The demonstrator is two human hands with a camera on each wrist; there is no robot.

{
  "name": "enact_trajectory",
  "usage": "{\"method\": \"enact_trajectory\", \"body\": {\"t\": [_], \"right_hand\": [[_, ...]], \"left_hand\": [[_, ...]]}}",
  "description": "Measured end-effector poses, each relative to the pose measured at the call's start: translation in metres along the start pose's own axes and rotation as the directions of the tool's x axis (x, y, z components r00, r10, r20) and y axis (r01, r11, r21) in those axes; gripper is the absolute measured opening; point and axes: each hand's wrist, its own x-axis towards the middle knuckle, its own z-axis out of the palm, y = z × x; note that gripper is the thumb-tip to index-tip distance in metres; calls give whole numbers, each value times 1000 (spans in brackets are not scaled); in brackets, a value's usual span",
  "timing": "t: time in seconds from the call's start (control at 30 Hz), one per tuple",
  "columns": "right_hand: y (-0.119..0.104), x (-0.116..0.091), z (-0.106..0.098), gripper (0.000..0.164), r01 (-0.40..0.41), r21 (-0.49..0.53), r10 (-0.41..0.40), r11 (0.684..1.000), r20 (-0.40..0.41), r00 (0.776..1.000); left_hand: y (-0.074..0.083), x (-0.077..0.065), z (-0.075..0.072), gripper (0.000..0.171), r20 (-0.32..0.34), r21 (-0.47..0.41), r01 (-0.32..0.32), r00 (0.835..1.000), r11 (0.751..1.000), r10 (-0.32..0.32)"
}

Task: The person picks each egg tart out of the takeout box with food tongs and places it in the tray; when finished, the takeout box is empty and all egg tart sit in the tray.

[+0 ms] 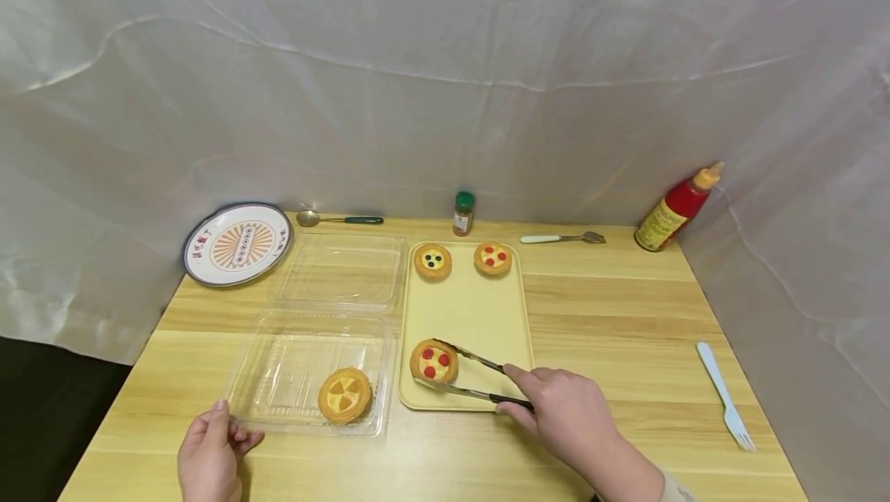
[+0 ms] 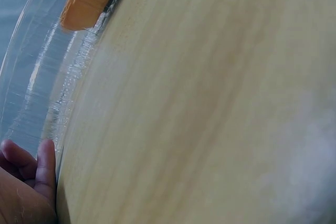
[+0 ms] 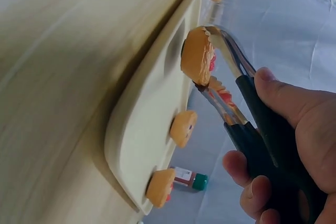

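My right hand [image 1: 573, 413] grips a pair of tongs [image 3: 262, 124] with black handles and metal arms. Between the tong tips is a tart with red berries [image 1: 434, 361], close over the near left part of a pale yellow tray [image 1: 473, 317]. At the tray's far end sit a tart with dark berries [image 1: 433, 262] and another red-berry tart [image 1: 492, 259]. To the left stands an opened clear plastic container [image 1: 278, 367]; its near right corner holds a tart with orange wedges [image 1: 344, 395]. My left hand [image 1: 208, 452] pinches the container's near left corner.
Along the back are a white plate [image 1: 239, 243], a spoon [image 1: 341, 219], a green-capped spice jar [image 1: 463, 215] and a white-handled fork [image 1: 562, 239]. A red sauce bottle [image 1: 674, 208] leans at the back right. A light blue fork [image 1: 725, 394] lies at the right.
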Motion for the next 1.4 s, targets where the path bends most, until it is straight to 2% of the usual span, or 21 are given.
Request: {"method": "enact_trajectory", "body": {"t": [0.17,0.37,0.73,1.0,1.2,1.4], "right_hand": [[0,-2,3,57,-1,3,1,1000,-4,1000],[1,-2,4,65,-21,-10,22,1000,13,1000],[-1,4,4,67,-3,32,4,999,-54,999],[-10,18,3,65,41,73,-34,996,-87,996],[-22,32,0,62,95,81,-86,992,-114,990],[-34,47,-2,61,137,80,-130,987,-82,988]], "left_hand": [[0,0,0,35,-6,4,5,1000,1000,-5],[1,-1,-1,35,-4,24,11,1000,1000,-11],[0,0,0,35,3,17,0,1000,1000,0],[-1,1,0,34,-3,19,-2,1000,1000,2],[0,1,-1,33,17,10,-7,1000,1000,6],[0,0,-3,30,58,-18,-9,998,1000,10]]}}
